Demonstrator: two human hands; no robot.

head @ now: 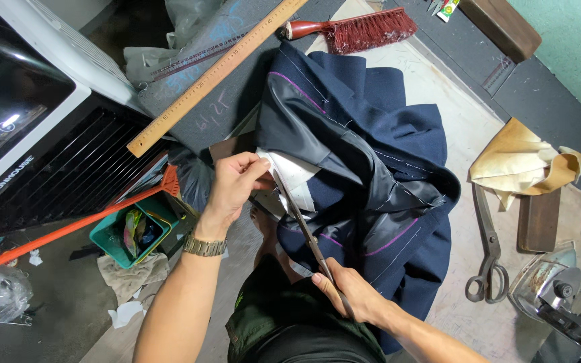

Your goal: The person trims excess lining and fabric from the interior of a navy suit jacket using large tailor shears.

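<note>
Here, the largest thing is the navy jacket (371, 175), heaped on the worktable (465, 121) just right of the left hand (233, 185) and above the right hand (351, 292), its shiny lining turned outward with purple piping showing. A long wooden ruler (213, 74) lies well above the left hand, with a red-bristled brush (361, 30) beyond it. Large dark shears (487, 249) rest right of the right hand, near a crumpled tan cloth (522, 161). The left hand pinches a white lining piece (294, 176) between thumb and fingertips. The right hand is closed round the handles of the scissors (304, 225), whose blades run up to that white piece.
</note>
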